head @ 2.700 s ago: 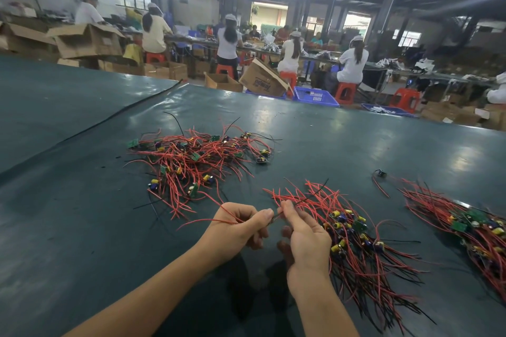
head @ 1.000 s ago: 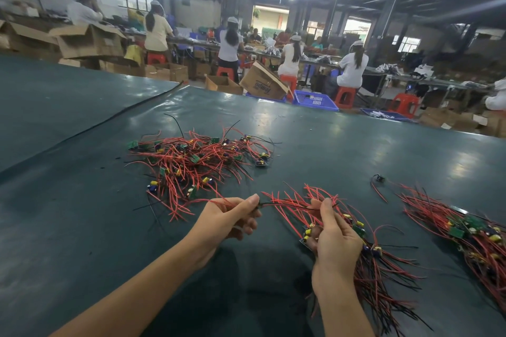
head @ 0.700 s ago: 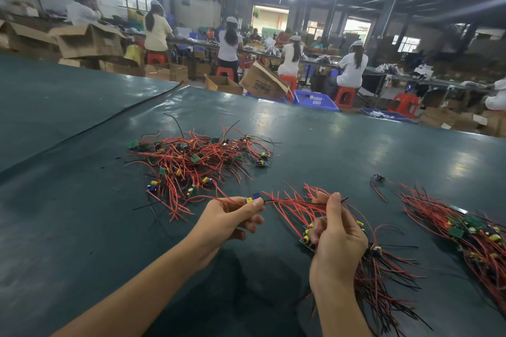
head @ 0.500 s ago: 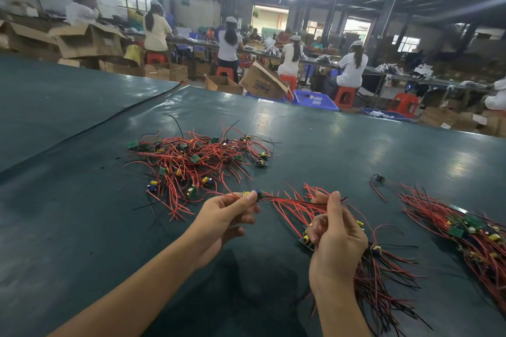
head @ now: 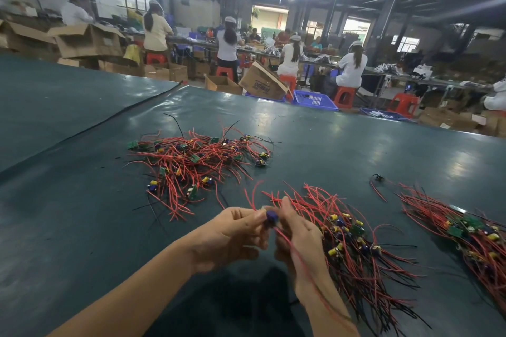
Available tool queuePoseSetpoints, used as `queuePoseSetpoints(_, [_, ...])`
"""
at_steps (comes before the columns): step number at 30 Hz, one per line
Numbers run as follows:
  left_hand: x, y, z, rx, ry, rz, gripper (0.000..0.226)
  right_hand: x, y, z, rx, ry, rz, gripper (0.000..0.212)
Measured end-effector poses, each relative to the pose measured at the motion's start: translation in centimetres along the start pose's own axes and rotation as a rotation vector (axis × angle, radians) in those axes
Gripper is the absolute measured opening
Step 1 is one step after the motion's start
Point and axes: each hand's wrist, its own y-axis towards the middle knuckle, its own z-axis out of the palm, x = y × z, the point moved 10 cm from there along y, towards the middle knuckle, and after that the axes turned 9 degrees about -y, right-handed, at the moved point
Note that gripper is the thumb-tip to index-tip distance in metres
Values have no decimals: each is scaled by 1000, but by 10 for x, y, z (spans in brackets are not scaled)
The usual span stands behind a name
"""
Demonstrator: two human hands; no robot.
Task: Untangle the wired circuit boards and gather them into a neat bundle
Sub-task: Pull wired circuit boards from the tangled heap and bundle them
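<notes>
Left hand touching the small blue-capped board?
Touching. In the head view, the left hand pinches the small board at its fingertips, with no visible gap.

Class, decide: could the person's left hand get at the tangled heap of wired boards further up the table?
Probably yes: only bare table lies between the left hand and the tangled heap. It pinches a small board, though, and would need to release that first.

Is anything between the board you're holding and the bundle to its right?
Nothing visible. The board is pinched by the left hand and right hand; the bundle lies just beyond the right hand.
</notes>
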Motion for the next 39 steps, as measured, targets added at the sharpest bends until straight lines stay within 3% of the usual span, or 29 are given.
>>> queuePoseSetpoints(3, [10, -2, 4, 62, 37, -83, 41, -4, -8, 23, 170, 45, 35, 39])
queuePoseSetpoints(6, [15, -4, 4, 72, 38, -140, 43, -3, -12, 27, 206, 43, 34, 33])
queuePoseSetpoints(10, [18, -2, -4, -6, 10, -176, 46, -2, -8, 13, 87, 182, 27, 15])
queuePoseSetpoints(12, [18, 0, -11, -95, -26, -182, 37, -5, -3, 0, -30, 185, 16, 8])
queuePoseSetpoints(15, [20, 4, -27, -249, -127, -179, 19, -4, 0, -13, -170, 155, -33, 15])
queuePoseSetpoints(17, [18, 5, -30, -277, -206, -133, 12, -1, -2, -16, -207, 181, -54, 16])
queuePoseSetpoints(19, [11, 7, -27, -215, -241, -29, 23, 1, -5, -17, -222, 219, -63, 19])
queuePoseSetpoints(23, [4, 4, -12, -177, 18, 117, 24, 3, -9, -14, -205, 277, -55, 18])
queuePoseSetpoints(26, [-1, 2, -4, -209, 206, 186, 39, 10, -13, -6, -173, 221, -115, 13])
queuePoseSetpoints(30, [-14, -5, -11, -338, 163, 268, 48, 16, -17, 5, -113, 189, -191, 8])
queuePoseSetpoints(39, [-31, -11, -18, -420, 279, 347, 29, 8, -8, -7, -174, 121, -177, 15])
